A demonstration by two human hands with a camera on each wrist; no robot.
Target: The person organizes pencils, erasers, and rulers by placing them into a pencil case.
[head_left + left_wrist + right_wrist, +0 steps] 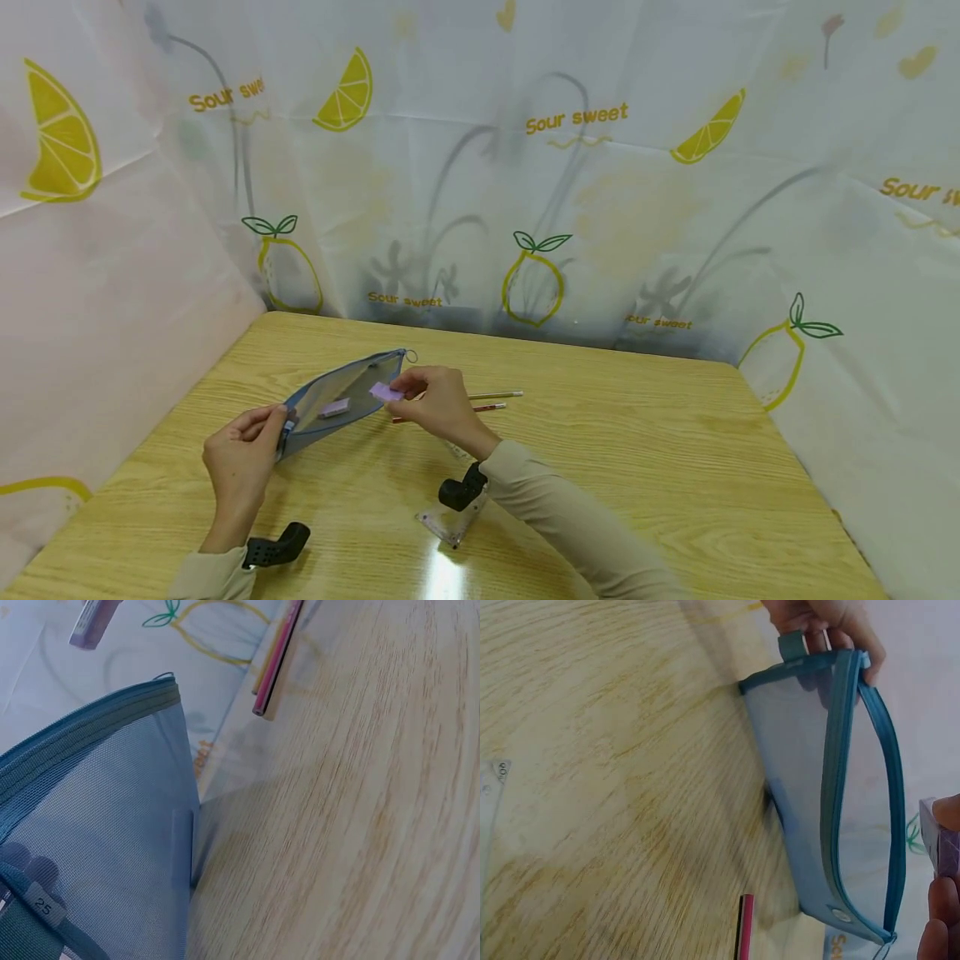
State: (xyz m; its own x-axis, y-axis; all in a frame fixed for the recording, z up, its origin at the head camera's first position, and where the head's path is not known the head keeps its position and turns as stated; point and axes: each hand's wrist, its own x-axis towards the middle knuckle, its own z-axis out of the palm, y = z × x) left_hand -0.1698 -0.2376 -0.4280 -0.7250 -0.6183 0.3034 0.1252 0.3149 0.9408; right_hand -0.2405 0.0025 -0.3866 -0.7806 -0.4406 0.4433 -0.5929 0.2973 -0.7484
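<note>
A blue mesh zipper pouch [322, 436] is unzipped, its mouth spread wide above the wooden table. My left hand [238, 450] grips the pouch's near end by the zipper, beside a small tag marked 25 in the left wrist view. Between the thumb and fingers of my right hand [442, 402] is a light purple block that looks like an eraser [384, 392]. It is at the pouch's opening in the head view, and the right wrist view shows the same eraser [937, 838] beside the zipper edge. A second purple eraser [334, 408] lies inside the pouch.
A red pencil [492, 407] and a gold-coloured pencil [497, 395] lie behind my right hand. Under my right wrist, a clear triangular ruler [452, 532] rests on the table [645, 467]. A lemon-printed cloth [465, 183] hangs around the back and sides.
</note>
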